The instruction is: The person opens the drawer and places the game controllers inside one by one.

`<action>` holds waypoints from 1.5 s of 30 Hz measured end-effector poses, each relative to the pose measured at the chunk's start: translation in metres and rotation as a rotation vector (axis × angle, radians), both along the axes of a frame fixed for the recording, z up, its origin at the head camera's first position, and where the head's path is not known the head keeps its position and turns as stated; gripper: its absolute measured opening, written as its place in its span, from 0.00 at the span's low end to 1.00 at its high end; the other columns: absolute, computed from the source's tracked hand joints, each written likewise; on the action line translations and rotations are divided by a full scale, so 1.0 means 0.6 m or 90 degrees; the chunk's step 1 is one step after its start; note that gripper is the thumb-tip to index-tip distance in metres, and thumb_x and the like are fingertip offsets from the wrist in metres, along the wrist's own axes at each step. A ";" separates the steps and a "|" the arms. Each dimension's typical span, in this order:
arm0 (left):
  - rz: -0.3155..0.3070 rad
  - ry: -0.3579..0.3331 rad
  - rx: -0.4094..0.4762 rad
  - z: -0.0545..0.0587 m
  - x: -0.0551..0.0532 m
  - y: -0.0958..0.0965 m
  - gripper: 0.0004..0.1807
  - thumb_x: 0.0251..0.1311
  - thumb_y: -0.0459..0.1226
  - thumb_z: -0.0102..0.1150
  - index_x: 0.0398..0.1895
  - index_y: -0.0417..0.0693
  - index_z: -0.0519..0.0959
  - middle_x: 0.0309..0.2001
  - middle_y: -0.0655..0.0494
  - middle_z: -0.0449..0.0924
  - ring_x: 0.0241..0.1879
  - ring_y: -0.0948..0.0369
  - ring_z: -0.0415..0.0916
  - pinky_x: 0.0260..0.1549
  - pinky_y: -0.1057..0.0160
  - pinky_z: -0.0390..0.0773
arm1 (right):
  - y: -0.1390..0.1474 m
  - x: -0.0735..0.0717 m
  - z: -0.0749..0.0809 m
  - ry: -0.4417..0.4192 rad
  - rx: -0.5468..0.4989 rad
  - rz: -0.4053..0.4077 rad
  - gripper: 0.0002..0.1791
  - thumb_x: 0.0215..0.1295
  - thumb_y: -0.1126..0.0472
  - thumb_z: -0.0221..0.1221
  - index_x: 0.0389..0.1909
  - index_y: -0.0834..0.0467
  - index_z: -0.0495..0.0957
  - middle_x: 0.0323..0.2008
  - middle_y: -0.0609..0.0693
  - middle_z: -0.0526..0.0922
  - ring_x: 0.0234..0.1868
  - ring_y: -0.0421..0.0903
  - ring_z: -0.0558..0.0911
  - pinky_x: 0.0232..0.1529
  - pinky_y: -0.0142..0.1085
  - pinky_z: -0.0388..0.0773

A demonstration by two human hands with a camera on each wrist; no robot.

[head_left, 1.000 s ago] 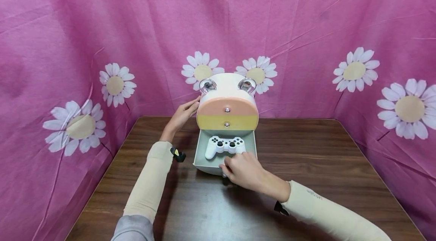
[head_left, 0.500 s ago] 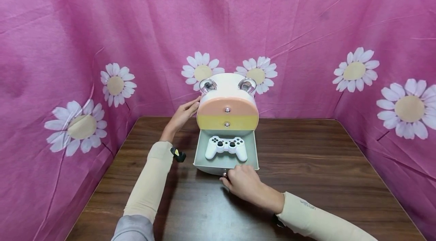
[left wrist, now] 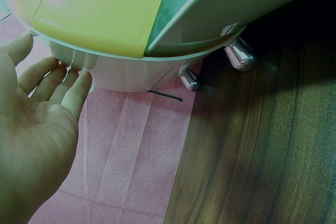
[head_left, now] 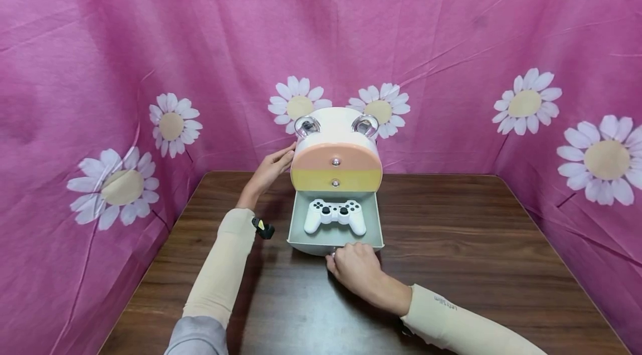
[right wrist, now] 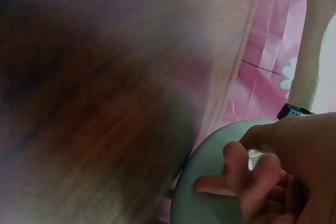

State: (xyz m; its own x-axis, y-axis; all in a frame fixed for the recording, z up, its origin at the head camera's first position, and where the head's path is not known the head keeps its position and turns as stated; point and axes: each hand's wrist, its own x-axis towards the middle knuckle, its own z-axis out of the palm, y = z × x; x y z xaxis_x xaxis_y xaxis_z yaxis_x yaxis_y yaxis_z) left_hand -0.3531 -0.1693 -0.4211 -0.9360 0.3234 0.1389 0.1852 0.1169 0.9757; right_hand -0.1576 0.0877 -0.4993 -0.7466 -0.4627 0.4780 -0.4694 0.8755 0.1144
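Observation:
A small rounded drawer cabinet [head_left: 337, 126] with a white body stands on the table. Its pale green bottom drawer [head_left: 371, 221] is pulled out, and a white game controller [head_left: 335, 217] lies inside, sticks facing up. At the drawer's front, my right hand [head_left: 360, 271] holds the silver drawer knob [right wrist: 254, 158] between thumb and curled fingers; the hand covers most of it in the head view. My left hand [head_left: 271, 170] rests its fingertips against the cabinet's left side, the fingers loosely extended in the left wrist view.
The orange top drawer [head_left: 316, 157] and yellow middle drawer [head_left: 316, 181] are closed. Metal legs [left wrist: 240, 55] hold the cabinet above the wooden table [head_left: 451, 232]. A pink flowered cloth [head_left: 441, 26] hangs behind the table and along both sides.
My right hand moved down from above the drawer's front rim to the knob, then slightly forward. The drawer and controller shifted slightly toward the cabinet. My left hand stayed in place.

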 end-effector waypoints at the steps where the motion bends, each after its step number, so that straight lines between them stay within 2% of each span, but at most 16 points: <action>1: 0.000 0.000 -0.001 0.000 0.000 0.000 0.32 0.83 0.50 0.51 0.83 0.50 0.64 0.84 0.59 0.60 0.81 0.54 0.63 0.79 0.56 0.67 | 0.000 -0.001 0.000 0.008 0.000 -0.001 0.32 0.61 0.47 0.71 0.04 0.48 0.66 0.08 0.47 0.74 0.10 0.49 0.75 0.10 0.42 0.66; 11: 0.010 -0.001 -0.002 -0.002 -0.001 -0.002 0.33 0.82 0.51 0.52 0.83 0.50 0.64 0.83 0.55 0.62 0.80 0.51 0.65 0.78 0.55 0.69 | 0.006 -0.015 0.014 0.060 -0.040 0.014 0.30 0.56 0.50 0.71 0.04 0.45 0.64 0.07 0.46 0.74 0.10 0.50 0.75 0.09 0.43 0.66; 18: 0.004 -0.005 0.001 -0.011 0.000 -0.004 0.32 0.82 0.52 0.52 0.83 0.53 0.64 0.83 0.53 0.62 0.79 0.49 0.67 0.78 0.52 0.70 | 0.009 -0.039 0.011 0.045 -0.057 0.006 0.31 0.58 0.50 0.71 0.04 0.44 0.63 0.07 0.46 0.72 0.10 0.50 0.75 0.07 0.43 0.64; 23: 0.004 -0.006 0.004 -0.012 0.000 -0.005 0.33 0.82 0.52 0.52 0.83 0.54 0.64 0.83 0.51 0.62 0.78 0.47 0.67 0.77 0.49 0.70 | 0.011 -0.060 0.010 0.032 -0.066 -0.011 0.31 0.58 0.50 0.71 0.04 0.45 0.63 0.07 0.46 0.73 0.10 0.51 0.76 0.08 0.45 0.67; 38: 0.004 -0.003 0.006 -0.009 0.000 -0.003 0.32 0.82 0.51 0.52 0.83 0.54 0.65 0.83 0.51 0.62 0.79 0.48 0.66 0.78 0.52 0.69 | 0.011 -0.101 0.003 0.025 -0.085 -0.016 0.31 0.60 0.51 0.70 0.05 0.45 0.62 0.07 0.45 0.69 0.11 0.52 0.76 0.08 0.47 0.70; 45: 0.003 -0.004 0.008 -0.009 0.000 -0.002 0.32 0.82 0.51 0.52 0.83 0.54 0.65 0.83 0.52 0.62 0.79 0.50 0.66 0.78 0.53 0.69 | 0.013 -0.119 0.004 0.013 -0.092 -0.023 0.32 0.61 0.50 0.70 0.04 0.45 0.62 0.08 0.46 0.71 0.12 0.53 0.78 0.09 0.48 0.71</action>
